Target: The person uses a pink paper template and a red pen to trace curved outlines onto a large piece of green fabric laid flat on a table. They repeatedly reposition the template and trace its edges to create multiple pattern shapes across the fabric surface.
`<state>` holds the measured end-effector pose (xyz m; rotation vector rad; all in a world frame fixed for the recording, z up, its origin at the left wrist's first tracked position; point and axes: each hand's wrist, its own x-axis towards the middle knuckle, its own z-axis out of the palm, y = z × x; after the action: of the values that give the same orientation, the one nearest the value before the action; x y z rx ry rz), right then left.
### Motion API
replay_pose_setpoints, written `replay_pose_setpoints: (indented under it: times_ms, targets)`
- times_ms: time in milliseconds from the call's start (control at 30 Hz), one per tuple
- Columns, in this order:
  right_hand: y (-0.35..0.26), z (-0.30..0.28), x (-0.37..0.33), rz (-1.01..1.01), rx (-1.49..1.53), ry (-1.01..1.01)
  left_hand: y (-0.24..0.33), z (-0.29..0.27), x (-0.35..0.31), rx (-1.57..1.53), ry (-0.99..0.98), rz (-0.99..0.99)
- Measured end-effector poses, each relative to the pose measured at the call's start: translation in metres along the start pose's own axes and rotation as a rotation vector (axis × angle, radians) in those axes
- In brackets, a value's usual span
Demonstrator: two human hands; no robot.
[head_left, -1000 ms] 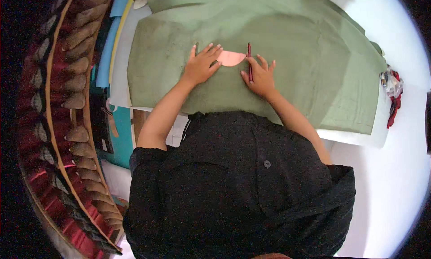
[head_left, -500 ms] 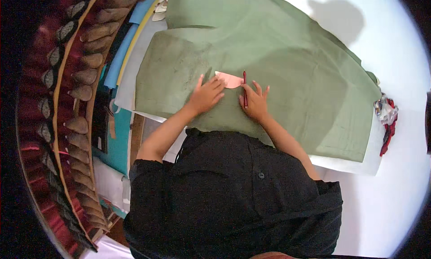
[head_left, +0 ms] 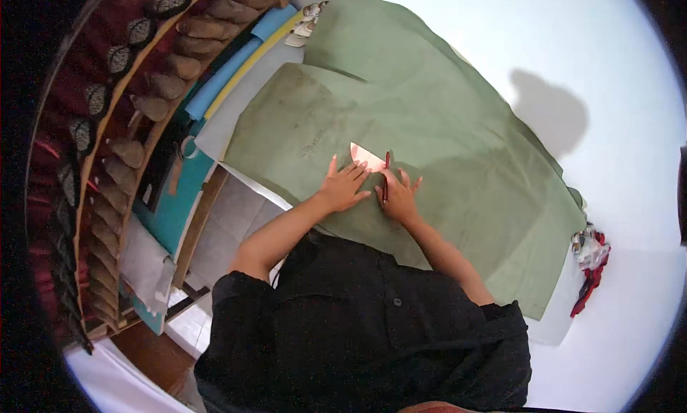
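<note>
A small pink pattern piece (head_left: 366,155) with one curved side lies on a broad green sheet (head_left: 465,170). My left hand (head_left: 342,190) rests flat, fingers spread, with its fingertips on the lower edge of this piece. At the piece's right end, my right hand (head_left: 398,200) pinches a slim dark red pen (head_left: 387,160) between thumb and fingers. The pen stands nearly in line with my forearm, and its far end sticks out past the fingertips. Whether its tip touches the sheet I cannot tell.
Shelves at left carry rows of brown shoe lasts (head_left: 150,107). Beside the sheet lie blue (head_left: 229,77) and yellow sheets. A clear plastic bag (head_left: 591,253) with red cloth lies at the sheet's right corner. White sheeting (head_left: 554,327) shows under the green one.
The whole view has shifted and tilted. My left fingertips have moved from the pink piece's left end along its lower edge, closer to my right hand. The pen stays in my right hand.
</note>
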<state>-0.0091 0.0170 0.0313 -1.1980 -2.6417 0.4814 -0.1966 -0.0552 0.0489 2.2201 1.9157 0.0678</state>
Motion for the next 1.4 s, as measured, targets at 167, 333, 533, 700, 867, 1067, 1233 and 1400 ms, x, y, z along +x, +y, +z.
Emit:
replay_pose_setpoints:
  times_ms: [167, 333, 533, 700, 867, 1067, 1233, 1400]
  targets:
    - [-0.001, -0.021, 0.010, -0.050, 0.008, 0.007, -0.006, -0.010, 0.008, -0.012, -0.023, -0.018]
    - [0.009, -0.026, 0.027, -0.107, 0.070, 0.088, 0.004, -0.023, 0.020, -0.006, -0.140, -0.063]
    - [-0.007, -0.040, 0.069, -0.168, 0.350, 0.181, -0.003, -0.008, 0.011, -0.010, 0.038, -0.109]
    - [-0.010, -0.014, 0.103, 0.007, 0.568, 0.258, -0.011, -0.009, 0.013, -0.146, -0.077, -0.114]
    - [-0.006, 0.008, 0.124, 0.062, 0.764, 0.318, -0.011, -0.011, 0.018, -0.100, -0.095, -0.079]
    - [-0.011, 0.010, 0.118, 0.090, 0.648, 0.287, -0.008, -0.009, 0.021, -0.064, -0.077, -0.095]
    - [-0.008, 0.009, 0.119, 0.083, 0.633, 0.264, -0.010, -0.019, 0.025, -0.027, -0.152, -0.097]
    - [-0.010, 0.010, 0.118, 0.080, 0.648, 0.262, -0.013, -0.013, 0.024, -0.057, -0.139, -0.087]
